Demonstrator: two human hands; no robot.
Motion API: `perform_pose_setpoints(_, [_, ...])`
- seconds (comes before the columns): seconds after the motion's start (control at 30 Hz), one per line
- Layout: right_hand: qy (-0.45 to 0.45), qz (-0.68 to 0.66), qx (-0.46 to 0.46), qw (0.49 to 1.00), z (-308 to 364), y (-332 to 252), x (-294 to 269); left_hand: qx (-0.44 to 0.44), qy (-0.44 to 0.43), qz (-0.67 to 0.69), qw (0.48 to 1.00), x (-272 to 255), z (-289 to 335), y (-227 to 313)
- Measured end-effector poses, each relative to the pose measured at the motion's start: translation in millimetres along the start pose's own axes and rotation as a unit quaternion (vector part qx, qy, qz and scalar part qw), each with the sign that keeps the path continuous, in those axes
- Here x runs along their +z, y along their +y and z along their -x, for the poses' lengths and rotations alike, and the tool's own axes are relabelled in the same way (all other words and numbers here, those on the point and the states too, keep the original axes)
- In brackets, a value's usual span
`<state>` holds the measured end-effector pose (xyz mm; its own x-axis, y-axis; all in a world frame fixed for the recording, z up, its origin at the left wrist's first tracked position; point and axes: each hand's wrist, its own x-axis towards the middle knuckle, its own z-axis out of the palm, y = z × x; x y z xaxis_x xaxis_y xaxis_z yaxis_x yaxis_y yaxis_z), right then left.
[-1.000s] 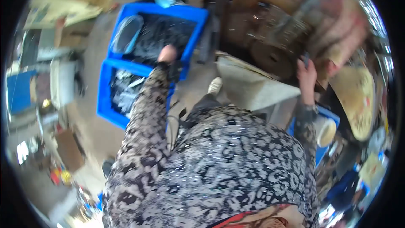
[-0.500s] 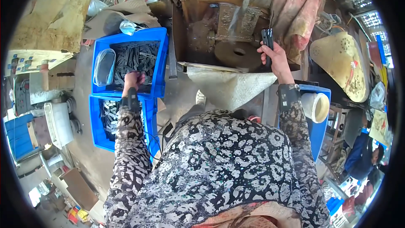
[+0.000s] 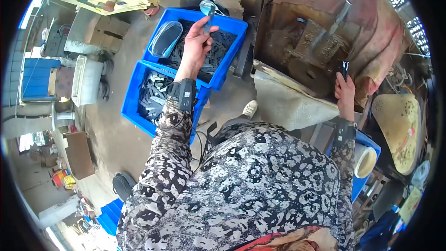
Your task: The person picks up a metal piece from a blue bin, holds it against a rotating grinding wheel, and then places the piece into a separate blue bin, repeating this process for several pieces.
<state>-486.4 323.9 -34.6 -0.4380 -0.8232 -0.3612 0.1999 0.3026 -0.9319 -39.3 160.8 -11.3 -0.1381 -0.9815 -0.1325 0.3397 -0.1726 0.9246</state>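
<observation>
Brown floor [image 3: 109, 128] — strip [image 3: 211, 15] in left grip [image 3: 197, 42]

Strips [image 3: 223, 49] in crate [image 3: 231, 23], left of wheel [image 3: 299, 69]

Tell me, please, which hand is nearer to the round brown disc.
The right hand: it is just right of the disc, holding dark strips. The left hand is farther away, to the disc's left, above the farther blue bin.

Two hands [image 3: 195, 49] [image 3: 345, 94], seemingly two parts bins [image 3: 233, 55] [image 3: 139, 124].
</observation>
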Motion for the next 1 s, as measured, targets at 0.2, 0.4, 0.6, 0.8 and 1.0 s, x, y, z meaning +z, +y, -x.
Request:
perform_pose_setpoints(0.2, [0.000, 0.011, 0.002, 1.000, -3, 2, 4, 0.020, -0.103, -0.100, 0.989, 64, 4, -18])
perform_pose_setpoints(0.4, [0.049, 0.083, -0.019, 0.995, -5, 8, 6, 0.346, -0.165, -0.334, 0.861, 123, 0, -84])
perform_pose_setpoints(0.6, [0.168, 0.092, -0.121, 0.974, -22, -55, 10, 0.295, -0.176, -0.559, 0.754, 133, 11, -97])
perform_pose_setpoints(0.8, [0.165, 0.299, -0.349, 0.873, -78, -147, 41, 0.291, -0.160, -0.615, 0.715, 134, 12, -102])
perform_pose_setpoints(1.0, [0.163, 0.509, -0.366, 0.762, -88, -178, 75, 0.258, -0.151, -0.653, 0.696, 140, 20, -87])
